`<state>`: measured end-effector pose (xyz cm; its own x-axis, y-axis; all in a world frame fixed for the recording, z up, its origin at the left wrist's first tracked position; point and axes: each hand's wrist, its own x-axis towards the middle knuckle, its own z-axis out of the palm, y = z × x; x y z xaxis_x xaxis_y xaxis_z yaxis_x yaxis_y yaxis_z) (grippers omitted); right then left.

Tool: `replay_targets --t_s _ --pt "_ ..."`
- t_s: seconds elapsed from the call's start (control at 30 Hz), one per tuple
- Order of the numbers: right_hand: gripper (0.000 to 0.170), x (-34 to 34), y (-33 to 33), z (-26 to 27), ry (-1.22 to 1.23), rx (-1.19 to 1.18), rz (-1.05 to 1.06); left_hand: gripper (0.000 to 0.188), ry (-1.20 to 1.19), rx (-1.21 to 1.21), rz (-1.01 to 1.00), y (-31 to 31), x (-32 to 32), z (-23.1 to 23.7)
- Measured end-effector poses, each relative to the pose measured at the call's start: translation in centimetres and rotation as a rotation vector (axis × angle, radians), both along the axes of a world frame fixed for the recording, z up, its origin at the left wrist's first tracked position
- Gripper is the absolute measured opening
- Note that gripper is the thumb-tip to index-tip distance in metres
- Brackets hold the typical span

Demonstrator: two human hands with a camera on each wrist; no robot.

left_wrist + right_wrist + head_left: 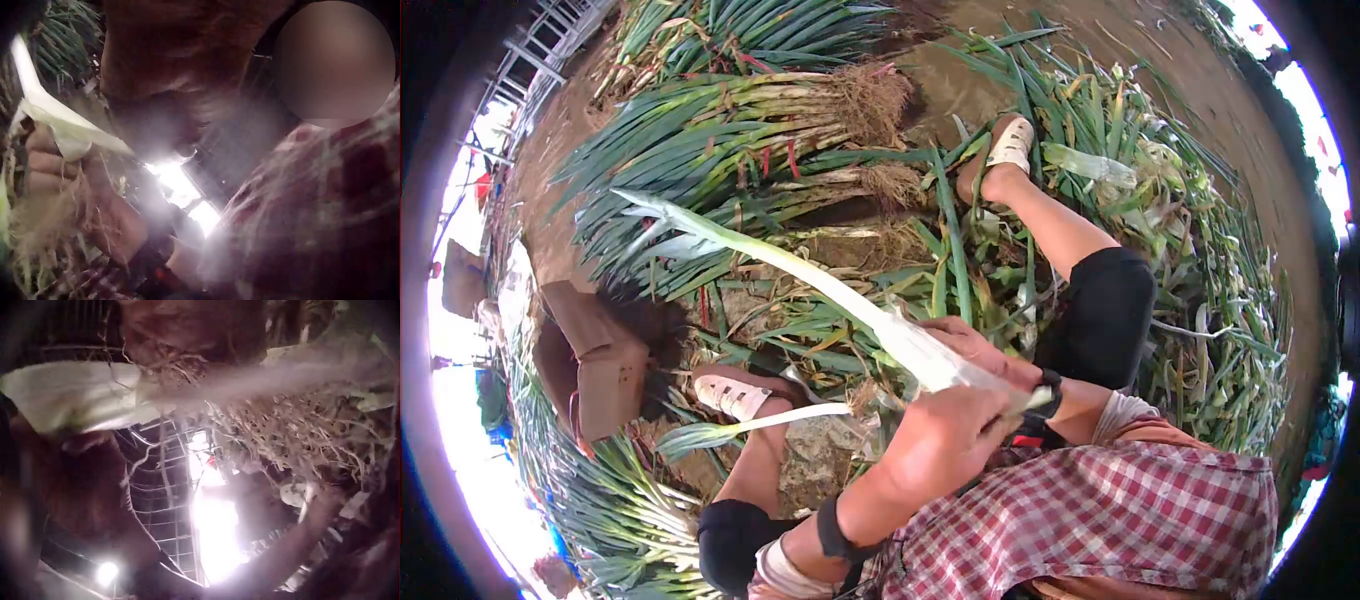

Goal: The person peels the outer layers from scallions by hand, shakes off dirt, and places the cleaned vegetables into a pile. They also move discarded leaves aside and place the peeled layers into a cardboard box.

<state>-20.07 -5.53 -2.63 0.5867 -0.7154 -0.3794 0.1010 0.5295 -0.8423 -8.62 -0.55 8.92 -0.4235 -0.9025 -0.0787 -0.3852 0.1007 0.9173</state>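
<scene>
A long leek [820,285] with a white shank and green leaf ends runs from the upper left into both hands. My right hand [970,348] grips it near the root end. Closer to my body, my left hand [935,440], fingers curled, pinches the loose whitish outer skin [930,362]. In the right wrist view the thumb of the left hand [81,481] presses a broad pale flap of skin [75,397]. Shaggy roots [294,434] hang beside it. The left wrist view shows the right hand [53,159] round the leek [69,122], with roots below.
Tied leek bundles [780,110] lie at the upper left, and more leeks [640,520] at the lower left. A cardboard box [595,360] stands at the left. A single leek [750,425] crosses the left foot. Peeled leaves [1180,260] heap up at the right.
</scene>
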Motion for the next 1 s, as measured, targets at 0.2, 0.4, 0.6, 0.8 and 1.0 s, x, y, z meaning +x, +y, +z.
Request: replay_targets --t_s 0.2,0.4,0.6,0.8,1.0 --pt "0.034 1.8 -1.8 -0.3 0.134 -0.603 0.081 0.009 0.118 0.232 0.144 1.0 4.8 -0.7" --pt "0.02 5.8 0.4 3.6 0.333 -0.714 0.155 0.043 0.967 0.509 1.037 -4.4 12.6 -5.5" --pt "0.019 7.5 -0.3 1.9 0.667 -0.935 0.343 0.032 1.256 0.493 1.447 -5.9 14.6 -14.8" --pt "0.041 10.5 -5.6 -2.1 0.384 -0.965 0.08 0.034 1.468 0.433 1.432 -4.4 14.4 -16.3" --pt "0.038 14.2 -2.9 -4.8 -0.044 -0.811 0.372 0.027 1.499 0.423 1.499 -3.4 16.4 -17.9"
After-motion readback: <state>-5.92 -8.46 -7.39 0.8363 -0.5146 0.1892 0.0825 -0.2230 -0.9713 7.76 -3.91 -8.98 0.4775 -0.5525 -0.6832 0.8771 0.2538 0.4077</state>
